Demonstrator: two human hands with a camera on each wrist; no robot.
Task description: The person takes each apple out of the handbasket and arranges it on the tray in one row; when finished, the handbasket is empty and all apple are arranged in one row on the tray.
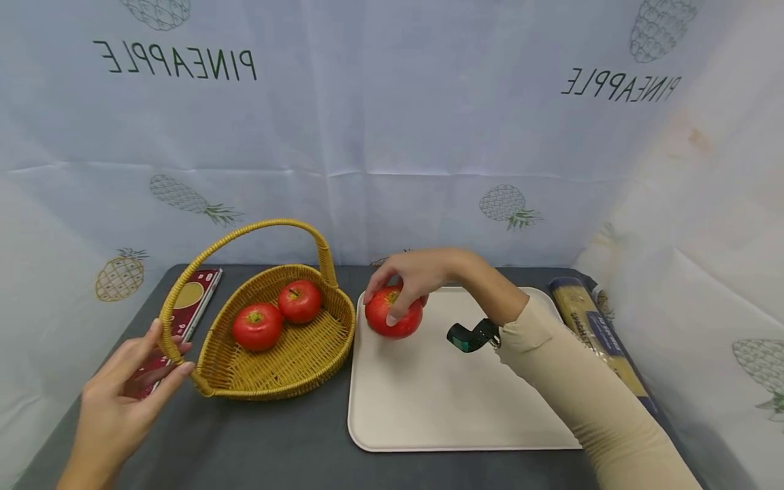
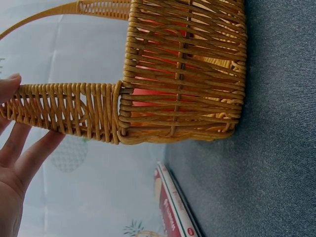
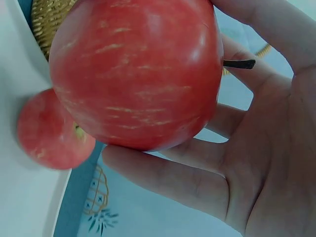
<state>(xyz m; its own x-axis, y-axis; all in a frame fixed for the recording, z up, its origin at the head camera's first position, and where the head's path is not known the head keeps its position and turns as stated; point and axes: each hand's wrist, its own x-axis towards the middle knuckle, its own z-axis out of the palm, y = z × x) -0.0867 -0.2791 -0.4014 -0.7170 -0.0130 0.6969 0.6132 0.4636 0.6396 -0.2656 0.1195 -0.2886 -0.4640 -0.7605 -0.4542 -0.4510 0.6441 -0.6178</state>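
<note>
Over the tray [image 1: 453,408], the right hand [image 1: 422,267] grips an apple [image 3: 138,74]. The left hand [image 1: 116,401] pinches the handle [image 1: 278,222] of the basket [image 1: 303,354].

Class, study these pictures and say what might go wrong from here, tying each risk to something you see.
The right hand holds a smooth, round apple in its fingers, so it might slip and roll across the tray. Another apple lies close by on the tray; a careless move could knock it. The left hand holds the basket handle at one side, so a tug could tilt the basket and set the two apples inside rolling.
</note>
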